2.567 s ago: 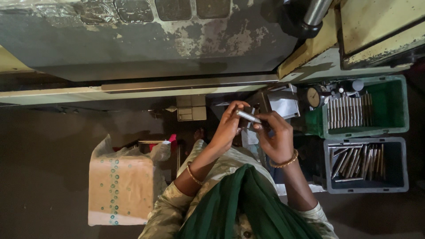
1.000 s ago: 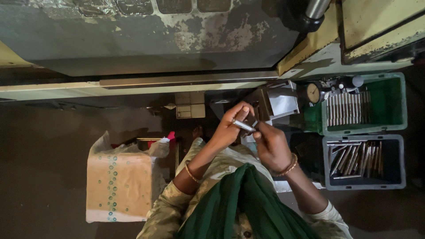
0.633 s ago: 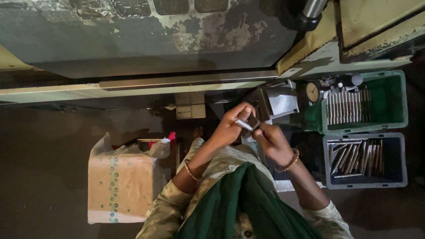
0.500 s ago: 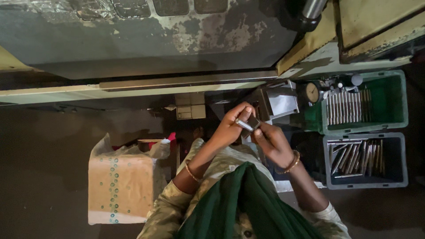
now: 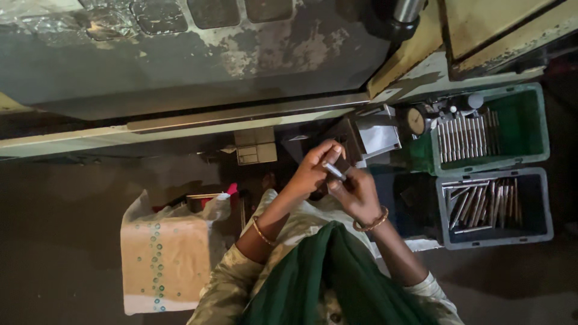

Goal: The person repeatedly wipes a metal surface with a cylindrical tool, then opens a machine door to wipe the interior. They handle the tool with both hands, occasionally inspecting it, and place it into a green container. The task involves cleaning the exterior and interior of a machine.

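My hands, left hand (image 5: 311, 174) and right hand (image 5: 355, 194), stay together, pinching one small metal rod (image 5: 333, 171); it has barely moved, so I'm still checking it.

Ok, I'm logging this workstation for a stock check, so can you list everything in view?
metal rod: one, silvery, held between both hands at centre
green crate: one, upper right, a row of metal rods standing at its left side
grey crate: one, below the green crate, loose metal rods lying inside
dial gauge: one, round, pale face, left of the green crate
machine body: one, worn grey-green, across the top
bag: one, beige with teal dots, lower left
left hand: one, bangle on wrist, gripping the rod
right hand: one, bangle on wrist, gripping the rod
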